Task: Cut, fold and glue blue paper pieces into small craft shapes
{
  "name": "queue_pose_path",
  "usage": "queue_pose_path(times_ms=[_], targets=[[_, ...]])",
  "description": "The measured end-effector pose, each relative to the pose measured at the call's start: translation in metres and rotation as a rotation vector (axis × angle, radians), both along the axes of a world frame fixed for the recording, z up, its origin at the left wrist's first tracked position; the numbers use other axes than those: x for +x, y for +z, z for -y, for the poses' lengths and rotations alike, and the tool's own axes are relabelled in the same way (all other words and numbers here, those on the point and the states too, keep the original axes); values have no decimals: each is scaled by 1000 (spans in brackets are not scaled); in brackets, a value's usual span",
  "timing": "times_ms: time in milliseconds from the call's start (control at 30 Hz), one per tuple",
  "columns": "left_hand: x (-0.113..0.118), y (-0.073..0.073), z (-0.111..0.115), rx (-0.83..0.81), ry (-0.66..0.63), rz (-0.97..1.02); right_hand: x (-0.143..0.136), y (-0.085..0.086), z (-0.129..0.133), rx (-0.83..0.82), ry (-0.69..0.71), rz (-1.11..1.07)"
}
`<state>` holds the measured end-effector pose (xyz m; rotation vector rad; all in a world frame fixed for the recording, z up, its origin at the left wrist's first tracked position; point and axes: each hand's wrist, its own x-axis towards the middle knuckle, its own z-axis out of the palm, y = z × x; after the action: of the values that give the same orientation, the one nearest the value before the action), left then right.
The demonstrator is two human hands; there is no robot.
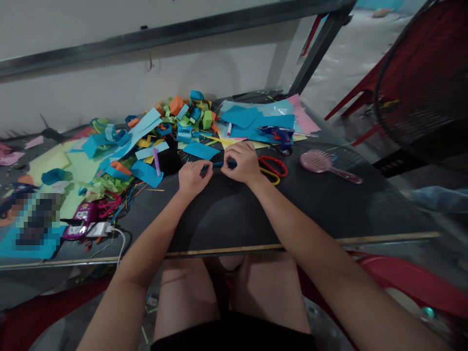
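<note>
Between my two hands, above the dark table, a narrow blue paper strip (218,165) is stretched. My left hand (195,177) pinches its left end, and my right hand (240,163) pinches the other end, with the fingers curled round. Just behind the strip lies a flat blue paper piece (201,150). Red-handled scissors (275,166) and a yellow handle (271,176) rest right of my right hand. To the left of my left hand are a purple stick (157,162) and a black object (170,161).
Folded coloured paper pieces (176,105) are heaped at the back. A blue glue gun (281,136) and pink hairbrush (331,166) lie to the right. On the left are a purple power strip (82,219) and a white charger (99,229). The table's front edge (226,251) crosses below my forearms.
</note>
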<state>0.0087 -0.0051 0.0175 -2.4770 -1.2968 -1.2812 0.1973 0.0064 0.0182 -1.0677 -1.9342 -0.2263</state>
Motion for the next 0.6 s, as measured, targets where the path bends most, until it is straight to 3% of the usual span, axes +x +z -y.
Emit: queue_pose_path(times_ms=[133, 333, 600], targets=[[-1, 4, -1, -88, 6, 43, 4, 2, 0, -24, -12, -10], [-6, 9, -1, -198, 112, 189, 15, -1, -4, -55, -51, -32], [-10, 9, -6, -198, 122, 225, 21, -5, -11, -105, -51, 43]])
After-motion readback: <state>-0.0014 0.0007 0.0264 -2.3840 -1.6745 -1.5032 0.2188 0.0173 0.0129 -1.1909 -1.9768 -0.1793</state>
